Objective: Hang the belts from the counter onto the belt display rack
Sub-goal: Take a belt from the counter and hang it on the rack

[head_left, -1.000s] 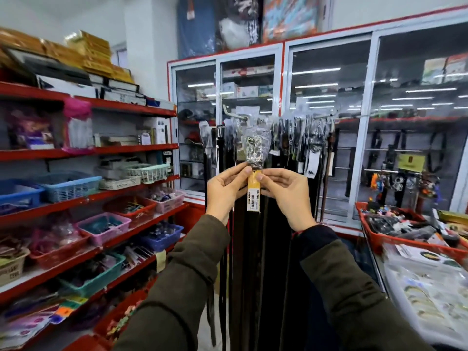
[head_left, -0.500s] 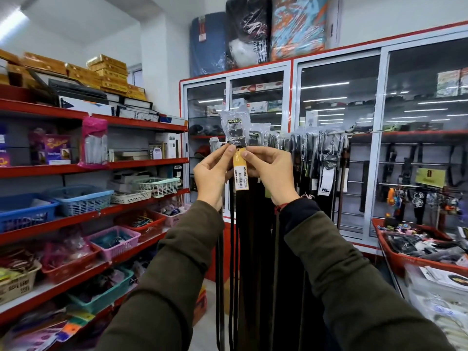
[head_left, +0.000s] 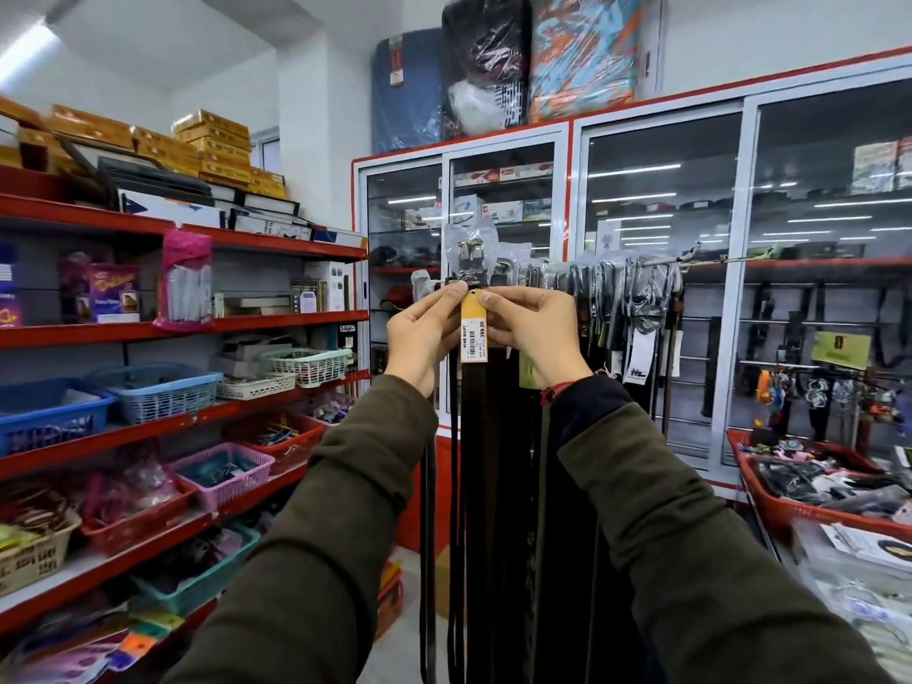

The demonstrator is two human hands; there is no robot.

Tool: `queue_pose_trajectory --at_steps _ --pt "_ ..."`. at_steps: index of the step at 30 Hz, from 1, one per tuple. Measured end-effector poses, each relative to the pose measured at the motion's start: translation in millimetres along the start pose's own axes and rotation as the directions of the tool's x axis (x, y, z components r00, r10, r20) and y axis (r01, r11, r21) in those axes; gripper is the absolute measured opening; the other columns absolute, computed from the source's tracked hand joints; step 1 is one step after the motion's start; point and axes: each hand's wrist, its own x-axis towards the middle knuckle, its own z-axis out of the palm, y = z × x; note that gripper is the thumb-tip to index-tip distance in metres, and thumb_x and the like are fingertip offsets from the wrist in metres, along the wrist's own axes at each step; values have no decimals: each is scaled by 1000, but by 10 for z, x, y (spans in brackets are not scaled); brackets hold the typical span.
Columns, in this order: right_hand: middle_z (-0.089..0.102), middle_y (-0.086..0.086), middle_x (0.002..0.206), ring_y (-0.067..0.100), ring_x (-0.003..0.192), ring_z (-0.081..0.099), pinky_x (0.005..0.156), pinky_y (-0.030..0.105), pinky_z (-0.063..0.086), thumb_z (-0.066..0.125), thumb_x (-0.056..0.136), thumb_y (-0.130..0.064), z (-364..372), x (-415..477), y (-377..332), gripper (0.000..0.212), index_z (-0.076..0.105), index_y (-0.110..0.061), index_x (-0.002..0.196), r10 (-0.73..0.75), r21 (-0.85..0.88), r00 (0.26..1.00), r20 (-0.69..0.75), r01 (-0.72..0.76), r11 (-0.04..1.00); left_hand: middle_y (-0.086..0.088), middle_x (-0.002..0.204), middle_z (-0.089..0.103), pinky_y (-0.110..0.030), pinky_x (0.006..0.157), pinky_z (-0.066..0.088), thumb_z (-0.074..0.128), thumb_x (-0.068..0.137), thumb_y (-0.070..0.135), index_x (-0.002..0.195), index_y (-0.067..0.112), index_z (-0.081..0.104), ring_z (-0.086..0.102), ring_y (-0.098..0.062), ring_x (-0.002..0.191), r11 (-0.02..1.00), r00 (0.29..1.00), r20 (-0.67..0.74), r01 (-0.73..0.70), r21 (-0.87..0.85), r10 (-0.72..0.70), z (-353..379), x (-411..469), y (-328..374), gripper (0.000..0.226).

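Observation:
I hold a dark belt (head_left: 475, 436) upright by its top, just under the plastic-wrapped buckle (head_left: 471, 249). A yellow price tag (head_left: 475, 334) hangs on its front. My left hand (head_left: 424, 333) pinches the belt from the left and my right hand (head_left: 530, 333) from the right, thumbs meeting above the tag. The buckle stands at the left end of the belt display rack (head_left: 701, 259), a horizontal metal rod. Several other dark belts (head_left: 622, 308) hang from it in a tight row to the right. The strap drops straight down between my sleeves.
Red shelves (head_left: 276, 320) with plastic baskets and boxed goods line the left side. Glass-door cabinets (head_left: 661, 214) stand behind the rack. A red tray (head_left: 789, 510) of mixed goods and a counter with packets sit at the right.
The view has tilted upward. My hands still grip the belt by its top, and its buckle now stands higher against the left end of the rack.

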Motion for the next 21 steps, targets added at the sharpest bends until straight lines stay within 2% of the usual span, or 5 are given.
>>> queue_pose_trajectory --at_steps 6,10,12,16,21 --pt "76 23 103 25 87 74 73 30 66 70 92 -3 -87 6 158 21 72 5 112 19 -112 1000 -21 -21 994 -16 107 78 -23 68 64 74 93 14 119 4 72 76 -18 85 996 1000 -7 28 86 -28 -15 -20 -129 28" --pt "77 10 112 21 100 72 94 39 60 56 95 2 -140 -16 282 31 72 -7 119 -110 -441 994 11 104 892 -21 122 73 -39 94 61 70 95 7 127 1 68 73 -26 106 938 984 -73 -130 322 162 -30 -24 -250 32" --pt "75 5 119 16 103 69 98 34 57 56 97 -3 -200 -99 353 32 69 -12 125 -217 -545 975 36 201 814 -11 127 72 -37 102 57 68 97 8 131 7 68 70 -23 116 814 940 -49 -266 516 338 -51 -109 -340 34" --pt "63 1 135 17 123 60 107 33 48 51 102 -16 -397 -329 527 35 59 -17 136 -401 -669 913 68 340 661 2 133 62 -39 110 50 58 101 10 136 14 64 59 -18 129 553 789 111 -516 654 605 -76 -364 -574 35" --pt "44 3 157 23 150 37 125 46 28 49 102 -23 -730 -640 662 48 46 -16 149 -516 -849 854 64 319 422 2 153 50 -40 122 34 50 103 18 144 20 56 41 -14 144 260 709 376 -614 745 597 -75 -649 -934 42"
